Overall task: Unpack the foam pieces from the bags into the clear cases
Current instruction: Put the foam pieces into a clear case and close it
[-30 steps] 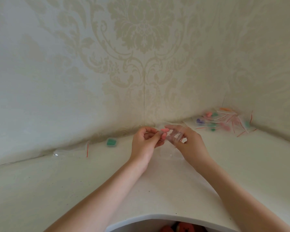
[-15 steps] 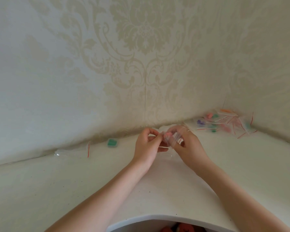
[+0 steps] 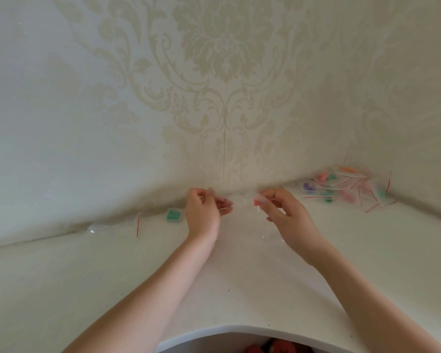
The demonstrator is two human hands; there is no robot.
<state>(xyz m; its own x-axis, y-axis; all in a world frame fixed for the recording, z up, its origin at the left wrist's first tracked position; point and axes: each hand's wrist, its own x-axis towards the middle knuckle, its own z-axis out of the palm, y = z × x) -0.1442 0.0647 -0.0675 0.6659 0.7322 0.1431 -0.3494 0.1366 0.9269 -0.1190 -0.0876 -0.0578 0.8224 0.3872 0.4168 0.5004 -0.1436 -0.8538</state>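
- Right hand pinches a pink foam piece at the bench's back edge; light, squashy, so take it by its sides.
- Left hand fingers curl on blurred clear film, probably the bag.

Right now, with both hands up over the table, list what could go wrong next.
1. The pink foam piece is only pinched at the fingers of the right hand; it could slip and drop to the table.
2. The left hand pinches something thin and clear, too blurred to name; it could slip unnoticed.
3. The pile of bags sits close by the right hand; a sweep could scatter it.
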